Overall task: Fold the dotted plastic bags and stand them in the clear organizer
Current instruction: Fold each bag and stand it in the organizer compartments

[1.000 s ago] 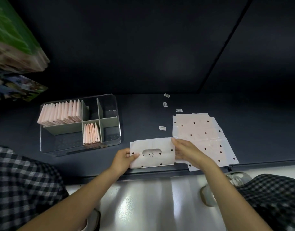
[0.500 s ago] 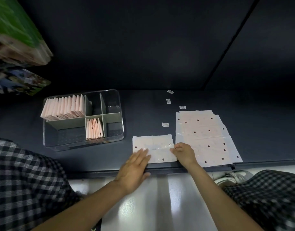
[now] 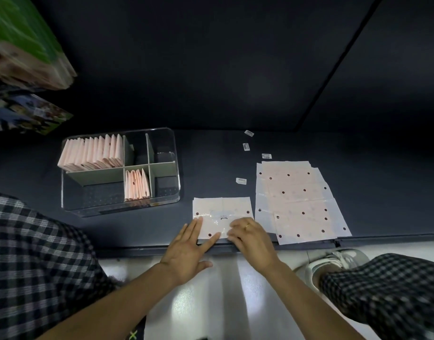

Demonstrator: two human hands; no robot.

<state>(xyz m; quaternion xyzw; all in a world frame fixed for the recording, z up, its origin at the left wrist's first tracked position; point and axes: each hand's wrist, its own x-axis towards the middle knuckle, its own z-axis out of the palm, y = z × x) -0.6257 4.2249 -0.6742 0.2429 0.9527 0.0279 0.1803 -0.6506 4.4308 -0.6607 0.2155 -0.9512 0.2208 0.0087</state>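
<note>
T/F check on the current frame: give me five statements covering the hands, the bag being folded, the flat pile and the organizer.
1. Both hands rest on the single bag at the shelf's front edge. True: left hand lies flat, right hand presses its near edge.
2. The unfolded pile lies left of that bag. False: it lies to its right.
3. The clear organizer holds folded bags in two compartments. True.
4. Every compartment is filled. False: several hold no bags.
5. The right hand wears a ring. True.
</note>
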